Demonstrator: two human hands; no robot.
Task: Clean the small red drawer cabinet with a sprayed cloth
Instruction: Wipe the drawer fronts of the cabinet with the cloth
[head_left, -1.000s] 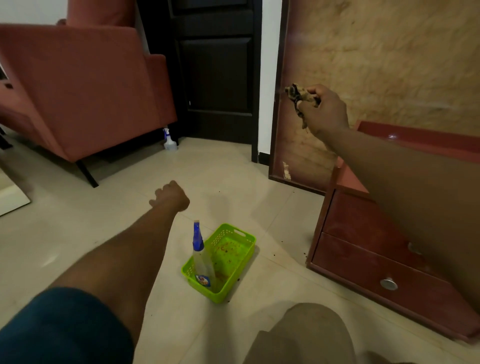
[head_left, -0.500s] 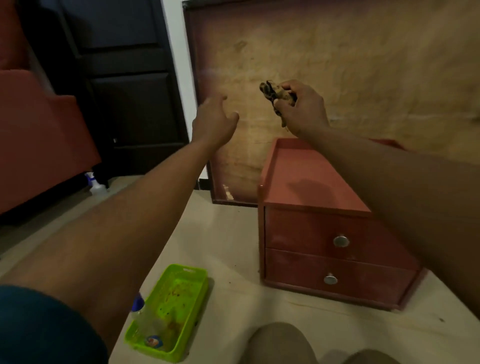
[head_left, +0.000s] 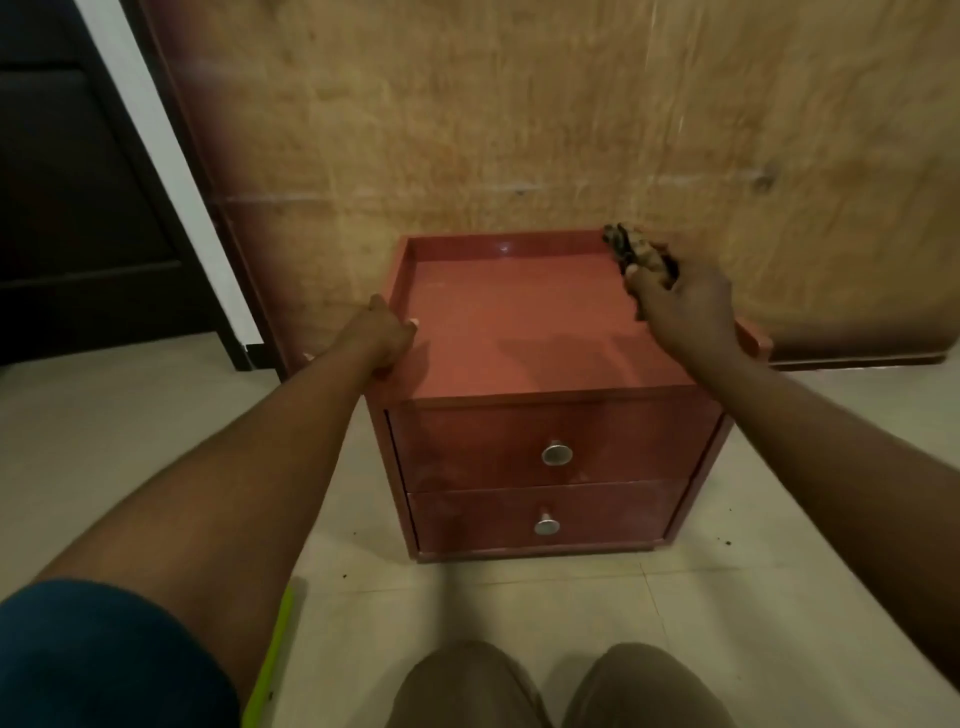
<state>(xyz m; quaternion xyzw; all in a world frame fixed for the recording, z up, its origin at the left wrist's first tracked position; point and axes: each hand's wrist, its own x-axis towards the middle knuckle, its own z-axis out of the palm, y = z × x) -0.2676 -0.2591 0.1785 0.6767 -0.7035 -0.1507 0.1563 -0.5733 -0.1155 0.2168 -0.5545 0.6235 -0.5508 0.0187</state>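
Right hand (head_left: 685, 306) clutches bunched cloth (head_left: 636, 252) over red drawer cabinet (head_left: 519, 332) top's far right corner; left hand (head_left: 387, 332) grips its left rim; unwiped surface extends leftward between them.

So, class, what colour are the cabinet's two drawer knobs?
Silver metal knobs, clearest in the head view.

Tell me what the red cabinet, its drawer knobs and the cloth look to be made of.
Cabinet: probably laminated or lacquered board; its red top is smooth and its back rim catches a glare.
Drawer knobs: seemingly brushed metal, being round, silver-grey and dully reflective.
Cloth: a soft fabric rag, mottled brown and dark, crumpled in the right hand; its fibre cannot be told.
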